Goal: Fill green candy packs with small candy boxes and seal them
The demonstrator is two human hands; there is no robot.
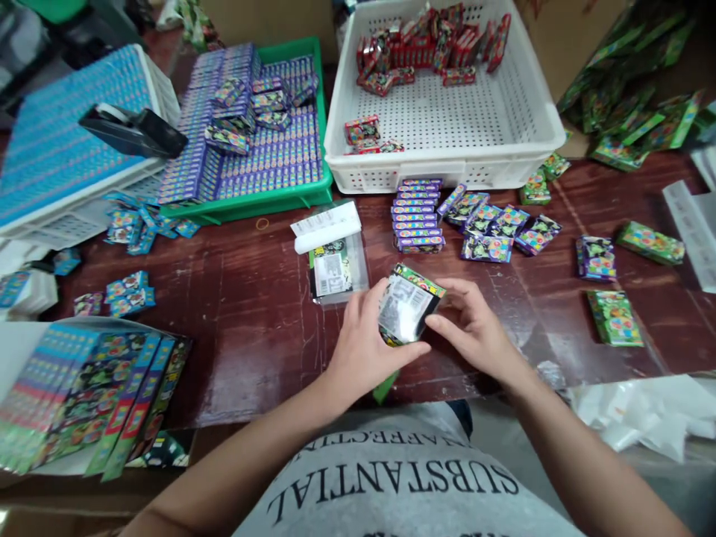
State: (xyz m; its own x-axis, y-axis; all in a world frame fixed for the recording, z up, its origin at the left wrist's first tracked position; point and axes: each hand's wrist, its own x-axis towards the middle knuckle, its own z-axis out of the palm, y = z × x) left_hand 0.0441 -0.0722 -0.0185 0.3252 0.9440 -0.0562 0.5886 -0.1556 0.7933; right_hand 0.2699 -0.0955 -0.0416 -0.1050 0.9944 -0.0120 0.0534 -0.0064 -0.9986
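Note:
In front of my chest is a small box pack [406, 307] with a clear, shiny face over a printed white label and colourful edges. My left hand [358, 347] wraps round its left and lower sides, thumb along the near edge. From the right, the thumb and fingers of my right hand [475, 328] close on the pack's right edge. Just beyond my left hand lies a clear plastic bag [358, 261] holding a similar labelled pack [331, 272], with a folded white paper strip [327, 226] across its top. A bit of green card [385, 388] shows below my left hand.
Purple boxes stand in a stack [418, 216], with loose purple boxes [495, 227] beside it. Behind are a white basket [447, 160] of red boxes and a green tray [280, 200] of purple boxes. A tape dispenser [134, 130] rests across blue boxes. Flat printed cartons [95, 395] lie left.

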